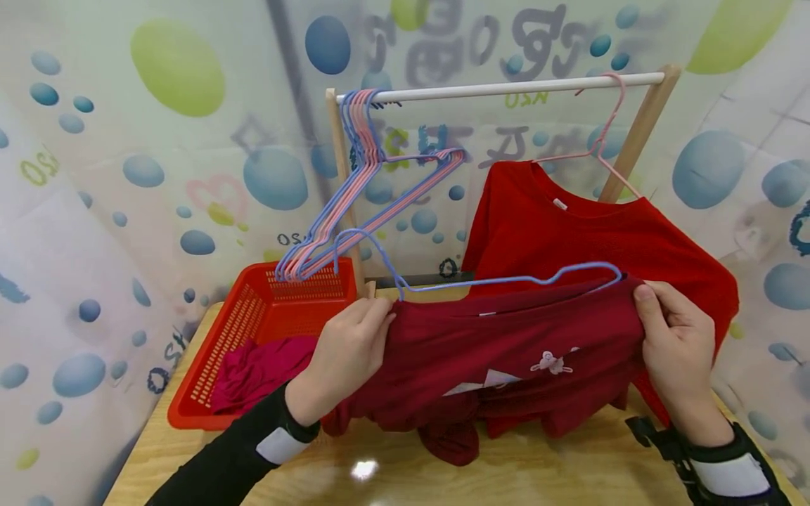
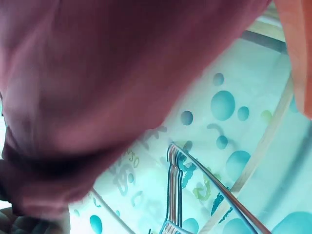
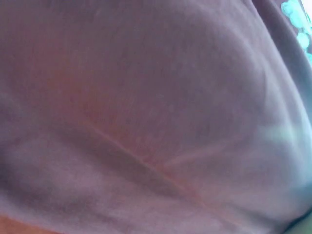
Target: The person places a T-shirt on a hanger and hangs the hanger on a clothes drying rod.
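A dark red shirt (image 1: 512, 351) with a small white flower patch is stretched between both hands in the head view. My left hand (image 1: 351, 351) pinches its left shoulder, and my right hand (image 1: 677, 344) grips the right one with the thumb on top of the cloth. Along the neckline runs a blue hanger (image 1: 481, 282), both its ends dipping into the shirt and its hook pointing to the left. Dark red cloth (image 2: 97, 87) covers much of the left wrist view. Nearly all of the right wrist view is filled by the shirt (image 3: 156, 107), which hides the right fingers.
Several blue and pink hangers (image 1: 354, 190) hang at the left of a white rail (image 1: 506, 89) on wooden posts. A bright red shirt (image 1: 588, 232) hangs at the right on a pink hanger (image 1: 607, 133). On the wooden table (image 1: 392, 478), a red basket (image 1: 253, 309) holds crimson cloth (image 1: 266, 365).
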A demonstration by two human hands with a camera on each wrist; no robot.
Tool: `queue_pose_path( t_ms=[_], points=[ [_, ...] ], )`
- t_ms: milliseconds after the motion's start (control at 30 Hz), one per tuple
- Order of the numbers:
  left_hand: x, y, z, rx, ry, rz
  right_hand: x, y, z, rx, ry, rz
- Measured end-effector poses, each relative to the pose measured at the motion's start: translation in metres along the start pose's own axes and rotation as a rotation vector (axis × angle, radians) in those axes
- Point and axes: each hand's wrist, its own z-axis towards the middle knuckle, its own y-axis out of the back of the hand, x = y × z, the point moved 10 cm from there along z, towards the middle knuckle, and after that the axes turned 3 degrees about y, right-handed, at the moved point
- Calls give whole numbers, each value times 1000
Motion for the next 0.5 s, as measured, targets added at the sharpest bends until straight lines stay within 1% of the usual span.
queue_pose_path(
  t_ms=[133, 167, 233, 333, 400, 500],
  points=[
    [-5, -3, -4, 20, -33, 1, -5, 2, 3, -16, -2, -12],
    [-6, -4, -4, 24, -35, -1, -6, 2, 3, -17, -4, -21],
    [-7, -5, -5, 29, -34, -5, -7, 2, 3, -15, -7, -75],
    [-9, -6, -3, 39, -30, -5, -6, 1, 2, -6, 1, -110],
    [-11, -6, -2, 46, -27, -4, -3, -1, 1, 8, 34, -134],
    [-14, -7, -1, 48, -19, -8, 6, -4, 0, 34, 145, -126]
  ],
)
